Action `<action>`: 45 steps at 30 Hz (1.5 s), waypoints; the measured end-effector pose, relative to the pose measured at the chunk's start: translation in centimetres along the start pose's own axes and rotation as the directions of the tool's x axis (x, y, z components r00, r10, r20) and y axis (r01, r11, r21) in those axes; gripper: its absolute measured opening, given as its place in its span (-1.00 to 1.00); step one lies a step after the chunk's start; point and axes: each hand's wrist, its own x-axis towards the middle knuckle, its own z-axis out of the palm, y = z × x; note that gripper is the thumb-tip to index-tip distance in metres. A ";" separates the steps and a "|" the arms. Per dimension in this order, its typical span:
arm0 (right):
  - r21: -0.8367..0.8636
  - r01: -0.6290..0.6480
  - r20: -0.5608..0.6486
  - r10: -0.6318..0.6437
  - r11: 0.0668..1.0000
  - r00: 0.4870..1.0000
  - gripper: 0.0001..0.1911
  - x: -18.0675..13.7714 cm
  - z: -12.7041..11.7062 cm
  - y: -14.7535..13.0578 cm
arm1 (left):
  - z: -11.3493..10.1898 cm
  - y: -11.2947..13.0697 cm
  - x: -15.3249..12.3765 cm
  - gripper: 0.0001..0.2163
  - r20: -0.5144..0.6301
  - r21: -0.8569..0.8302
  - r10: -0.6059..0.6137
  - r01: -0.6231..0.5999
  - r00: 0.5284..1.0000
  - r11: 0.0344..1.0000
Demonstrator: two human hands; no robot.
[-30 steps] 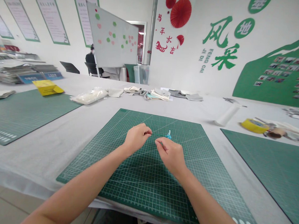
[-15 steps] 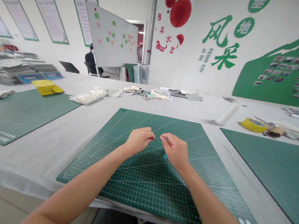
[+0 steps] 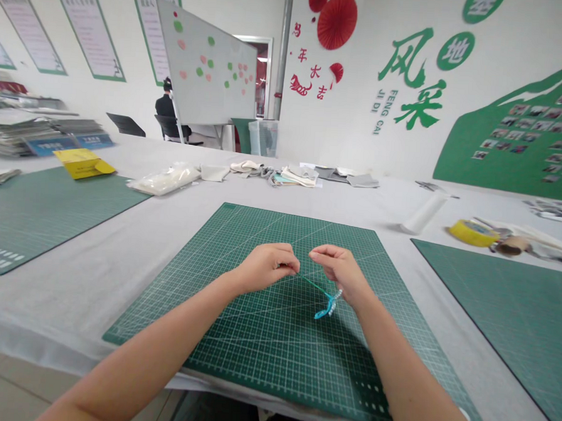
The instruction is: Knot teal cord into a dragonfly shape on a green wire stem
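Fingers pinched, my left hand (image 3: 271,266) has hold of the end of a thin green cord (image 3: 315,284). The cord slopes down to the right to a small bright blue piece with a whitish, bead-like edge (image 3: 323,311), which hangs just below my right hand (image 3: 341,271). My right thumb and forefinger are pressed together a short way from the left fingertips; whatever is between them is too small to make out. Both hands are above a green gridded cutting mat (image 3: 256,325).
More cutting mats lie at left (image 3: 49,217) and right (image 3: 502,304). Along the far side are a plastic-wrapped packet (image 3: 164,179), fabric scraps (image 3: 301,175) and a white roll (image 3: 423,213). Yellow tape (image 3: 472,233) sits at right. A person (image 3: 165,101) is seated beyond the table.
My hands have moved slightly apart, and the right has turned and shifted right. More of the blue piece and the green cord now shows below it.
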 end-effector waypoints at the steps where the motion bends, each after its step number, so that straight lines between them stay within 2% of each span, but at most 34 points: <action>1: 0.054 -0.042 0.023 0.041 0.998 0.999 -0.74 0.1 0.0 0.1 | -0.1 0.1 0.0 -0.89 -0.006 -0.046 -0.004 0.004 1.000 0.999; 4: 0.114 -0.092 0.056 0.086 0.989 0.995 -0.72 0.2 0.3 0.4 | -0.1 0.3 0.2 -0.92 -0.037 -0.159 -0.028 0.022 0.999 0.987; 7: 0.099 -0.109 0.072 0.102 0.989 0.992 -0.71 0.0 1.1 0.6 | 0.0 0.2 0.3 -0.95 -0.123 -0.209 -0.073 0.047 0.990 0.977; 12: 0.023 -0.041 0.020 0.040 0.999 0.999 -0.79 -0.3 1.9 0.8 | 0.3 -0.8 0.5 -0.97 -0.329 -0.185 -0.214 0.159 0.920 0.970; 17: -0.211 0.118 0.016 -0.117 0.970 0.993 -0.88 -0.5 2.2 0.9 | 0.4 -1.6 0.4 -0.98 -0.432 -0.146 -0.300 0.263 0.850 0.954; 20: -0.403 0.209 0.044 -0.210 0.891 0.977 -0.86 -1.3 2.8 0.5 | 0.5 -2.0 0.4 -0.97 -0.465 -0.125 -0.329 0.307 0.822 0.944; 23: -0.548 0.326 0.092 -0.331 0.770 0.939 -0.81 -2.3 3.6 0.0 | 0.5 -2.2 0.3 -0.98 -0.479 -0.081 -0.348 0.354 0.806 0.932; 27: -0.636 0.455 0.166 -0.466 0.623 0.869 -0.78 -3.4 4.4 -0.4 | 0.5 -2.0 0.1 -0.95 -0.465 0.069 -0.301 0.373 0.832 0.925; 31: -0.643 0.507 0.169 -0.539 0.574 0.825 -0.78 -3.8 4.4 -0.5 | 0.5 -1.6 -0.1 -0.91 -0.407 0.241 -0.261 0.378 0.875 0.894; 37: -0.675 0.474 0.108 -0.561 0.565 0.821 -0.77 -3.8 4.0 -0.6 | 0.7 -1.4 -0.3 -0.85 -0.329 0.367 -0.224 0.343 0.917 0.865; 42: -0.702 0.458 0.097 -0.565 0.545 0.820 -0.76 -3.7 4.0 -0.5 | 0.9 -1.6 -0.3 -0.85 -0.320 0.402 -0.208 0.331 0.924 0.853; 45: -0.701 0.461 0.090 -0.574 0.544 0.814 -0.76 -3.7 3.9 -0.6 | 0.9 -1.6 -0.3 -0.84 -0.278 0.409 -0.190 0.295 0.942 0.863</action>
